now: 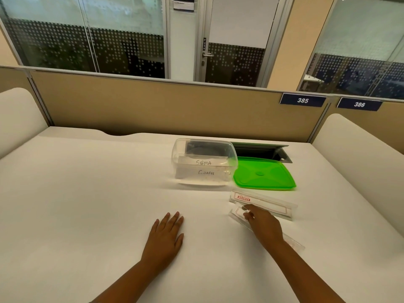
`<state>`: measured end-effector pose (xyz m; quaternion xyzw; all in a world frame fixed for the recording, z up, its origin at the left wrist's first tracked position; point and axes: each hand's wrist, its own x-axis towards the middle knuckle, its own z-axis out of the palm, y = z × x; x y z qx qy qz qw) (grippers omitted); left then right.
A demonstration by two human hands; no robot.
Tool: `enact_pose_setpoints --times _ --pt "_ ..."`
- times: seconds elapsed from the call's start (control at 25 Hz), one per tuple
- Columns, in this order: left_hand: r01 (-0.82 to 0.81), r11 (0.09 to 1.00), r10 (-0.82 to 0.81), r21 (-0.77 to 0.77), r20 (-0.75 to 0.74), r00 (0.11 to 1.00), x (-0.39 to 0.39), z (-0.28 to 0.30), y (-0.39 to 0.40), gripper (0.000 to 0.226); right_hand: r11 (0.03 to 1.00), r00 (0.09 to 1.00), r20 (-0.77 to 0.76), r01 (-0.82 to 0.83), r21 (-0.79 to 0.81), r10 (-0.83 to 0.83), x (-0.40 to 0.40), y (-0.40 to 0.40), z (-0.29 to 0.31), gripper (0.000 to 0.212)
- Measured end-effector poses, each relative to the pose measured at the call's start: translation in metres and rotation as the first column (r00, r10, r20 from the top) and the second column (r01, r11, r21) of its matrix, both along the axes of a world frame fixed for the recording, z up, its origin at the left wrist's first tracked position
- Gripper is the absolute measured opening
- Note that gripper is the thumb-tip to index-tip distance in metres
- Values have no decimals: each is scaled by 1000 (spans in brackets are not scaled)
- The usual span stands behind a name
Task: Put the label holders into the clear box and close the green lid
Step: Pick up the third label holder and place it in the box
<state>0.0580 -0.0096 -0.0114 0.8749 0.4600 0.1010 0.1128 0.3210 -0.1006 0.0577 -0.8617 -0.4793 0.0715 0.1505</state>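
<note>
A clear box (204, 162) stands open on the white desk, with two label holders inside reading SIGMA (203, 162) and GIRAFFE (206, 172). The green lid (264, 174) lies flat just right of the box. In front of the lid lie two more clear label holders with red print: a far one (264, 204) and a near one (237, 214). My right hand (263, 224) rests on the near holder, its fingertips pinching the holder's left end. My left hand (164, 236) lies flat on the desk with fingers spread, holding nothing.
An open cable hatch (262, 150) is set into the desk behind the lid. A beige partition (153, 106) runs along the back edge, with number plates 385 and 386. White side dividers stand left (17, 114) and right (358, 136).
</note>
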Motion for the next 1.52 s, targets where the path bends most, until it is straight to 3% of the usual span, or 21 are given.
enact_pose_setpoints --times 0.12,0.2,0.32,0.4,0.52,0.68,0.96,1.04,1.16,1.24,1.44,1.52 --pt "-40 997 39 -69 -14 999 3 9 4 49 997 989 -144 -37 61 45 -6 5 11 31" --pt "-98 982 125 -162 163 979 11 24 7 47 989 940 -323 -65 136 106 -14 10 21 27" --pt "-13 954 177 -300 528 831 30 52 7 46 970 855 -463 -171 170 232 -29 20 36 23" --pt "71 936 174 -344 629 758 42 68 4 30 951 811 -496 -255 177 310 -39 27 43 23" --pt "4 928 280 -373 704 653 49 82 4 1 933 788 -500 -285 221 360 -49 36 51 23" --pt "-62 898 387 -435 716 581 47 96 14 17 935 781 -519 -252 248 348 -49 44 57 23" --pt "-89 805 577 -586 740 344 37 127 50 11 942 728 -642 -14 335 239 -15 43 69 17" --pt "-83 756 643 -649 714 278 39 133 58 12 937 632 -744 80 341 217 -7 47 73 20" --pt "-83 697 708 -712 666 235 41 139 69 26 916 396 -900 266 300 179 -3 56 76 13" --pt "-107 659 747 -744 631 210 41 143 80 30 895 302 -927 313 319 224 0 64 77 19" --pt "-96 572 812 -814 548 200 47 151 114 36 839 320 -857 244 486 404 8 87 76 49" --pt "-100 548 830 -830 525 191 53 156 130 34 810 328 -833 250 531 445 13 100 75 51"
